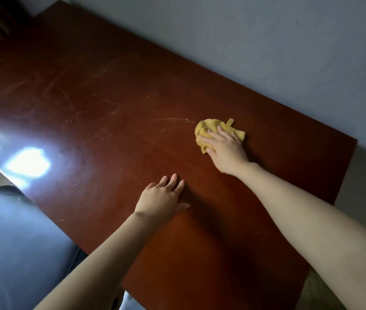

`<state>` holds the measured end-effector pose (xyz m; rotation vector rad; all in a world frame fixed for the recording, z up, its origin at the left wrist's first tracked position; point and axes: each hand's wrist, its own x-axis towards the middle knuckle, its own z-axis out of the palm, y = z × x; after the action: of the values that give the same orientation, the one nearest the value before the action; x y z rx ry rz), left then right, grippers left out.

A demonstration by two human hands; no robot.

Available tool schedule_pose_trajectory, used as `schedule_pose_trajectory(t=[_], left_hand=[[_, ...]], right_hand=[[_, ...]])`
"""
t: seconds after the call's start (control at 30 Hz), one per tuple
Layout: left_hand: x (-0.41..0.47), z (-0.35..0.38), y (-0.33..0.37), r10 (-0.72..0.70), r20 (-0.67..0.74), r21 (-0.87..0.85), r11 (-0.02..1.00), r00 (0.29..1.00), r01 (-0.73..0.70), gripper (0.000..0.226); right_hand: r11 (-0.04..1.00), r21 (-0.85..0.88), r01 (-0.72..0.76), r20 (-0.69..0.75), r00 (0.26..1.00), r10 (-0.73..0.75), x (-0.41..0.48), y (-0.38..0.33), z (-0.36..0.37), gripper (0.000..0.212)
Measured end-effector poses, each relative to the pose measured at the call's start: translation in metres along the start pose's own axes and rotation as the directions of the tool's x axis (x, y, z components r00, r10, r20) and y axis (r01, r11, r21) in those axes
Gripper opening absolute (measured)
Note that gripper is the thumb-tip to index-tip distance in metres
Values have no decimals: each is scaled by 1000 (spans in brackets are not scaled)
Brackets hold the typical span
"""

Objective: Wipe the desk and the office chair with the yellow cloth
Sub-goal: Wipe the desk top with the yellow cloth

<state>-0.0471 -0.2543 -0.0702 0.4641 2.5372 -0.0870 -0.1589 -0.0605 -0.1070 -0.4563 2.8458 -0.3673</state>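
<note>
My right hand point(224, 151) presses the cloth point(208, 128) with spread fingers onto the desk point(110, 97), toward its right end. My left hand point(161, 198) rests flat on the wood. Dusty streaks mark the left half, so I judge the desk partly wiped and the chair point(9, 231) not yet done.

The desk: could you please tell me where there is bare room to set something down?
The desk is bare, though dusty, along its left stretch between the wall and the office chair, and at the near end between the forearms. Crowded: the right hand presses the yellow cloth, the left hand rests nearby.
</note>
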Motion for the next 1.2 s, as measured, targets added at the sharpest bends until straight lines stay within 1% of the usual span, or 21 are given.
schedule_pose_trajectory(t=[0.13, 0.23, 0.27, 0.37, 0.4, 0.47, 0.53, 0.6, 0.7, 0.77, 0.83, 0.93, 1.0, 1.1, 1.2], left_hand=[[0, -13, -6, 40, 48, 37, 998, 998, -42, 67], [1, -26, -7, 17, 85, 48, 999, 996, -21, 64], [2, -30, -7, 3, 66, 50, 999, 998, -6, 61], [9, -42, -5, -6, -75, 41, 999, 997, 9, 48], [13, -44, -3, -7, -113, 32, 999, 994, 11, 47], [22, -45, 4, -1, -156, 4, 1000, 988, 2, 51], [31, -44, 11, 5, -153, -38, 999, 988, -11, 62], [40, -43, 18, 8, -120, -48, 999, 993, -14, 74], [52, -38, 30, 5, -68, -11, 1000, 998, -6, 93], [59, -36, 35, 7, -62, 12, 1000, 998, -6, 101], [66, -35, 36, 26, -80, 33, 999, 996, -23, 101], [73, -32, 29, 79, -103, 60, 996, 992, -73, 98], [75, -30, 24, 103, -100, 47, 994, 990, -98, 97], [78, -30, 20, 125, -95, 8, 992, 988, -125, 94], [79, -31, 19, 138, -90, -8, 990, 986, -139, 93]], right_hand=[[984, 10, 175, 12, 984, -175, -33, -7, 7, 44], [960, 23, 278, 36, 960, -279, -61, -6, 9, 44], [952, 30, 306, 45, 951, -307, -72, -4, 10, 44], [920, 29, 391, 55, 918, -392, -104, 6, 11, 41], [910, 21, 413, 42, 909, -414, -113, 12, 10, 40], [906, -3, 424, -6, 906, -424, -129, 29, 6, 39], [929, -23, 369, -45, 928, -369, -139, 47, 2, 41], [963, -30, 269, -75, 960, -270, -144, 66, -3, 44], [997, -20, 80, -84, 993, -81, -143, 98, -12, 44], [998, 13, -60, -87, 994, 61, -137, 119, -20, 44], [985, 26, -168, -86, 982, 170, -125, 135, -28, 44], [958, 7, -287, -73, 955, 286, -99, 151, -39, 45], [933, 8, -360, -61, 931, 360, -80, 155, -45, 46], [902, -64, -426, -5, 904, 427, -47, 159, -51, 49], [884, -71, -463, 59, 882, 467, -13, 156, -58, 50]])
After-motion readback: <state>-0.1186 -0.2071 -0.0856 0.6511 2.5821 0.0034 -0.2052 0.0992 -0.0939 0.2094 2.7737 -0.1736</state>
